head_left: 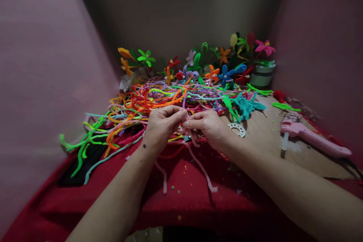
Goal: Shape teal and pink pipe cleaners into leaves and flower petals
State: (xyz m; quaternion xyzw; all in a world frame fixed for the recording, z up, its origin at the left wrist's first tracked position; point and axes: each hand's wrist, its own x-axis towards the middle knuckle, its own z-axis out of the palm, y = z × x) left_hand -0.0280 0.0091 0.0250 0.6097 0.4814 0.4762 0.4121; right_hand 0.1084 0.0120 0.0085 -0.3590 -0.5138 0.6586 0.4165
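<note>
My left hand (166,123) and my right hand (205,126) meet over the front of a pile of colourful pipe cleaners (159,98). Both are closed in a pinch, fingertips almost touching, on a pale pink pipe cleaner (193,138) that shows below the fingers. The part between the fingertips is small and partly hidden. A longer pink pipe cleaner (201,168) trails down over the red cloth, and another pink end (162,174) lies to its left. Under my hands a small metal piece (186,138) shows in part. Beside my right wrist is a white ring with holes (241,130).
A pink glue gun (314,136) rests on a brown board (269,132) at right. Pipe-cleaner flowers (224,73) line the back wall, with a striped jar (263,75) at back right. A dark flat object (75,172) lies at left on the red cloth (96,204). Pinkish walls flank both sides.
</note>
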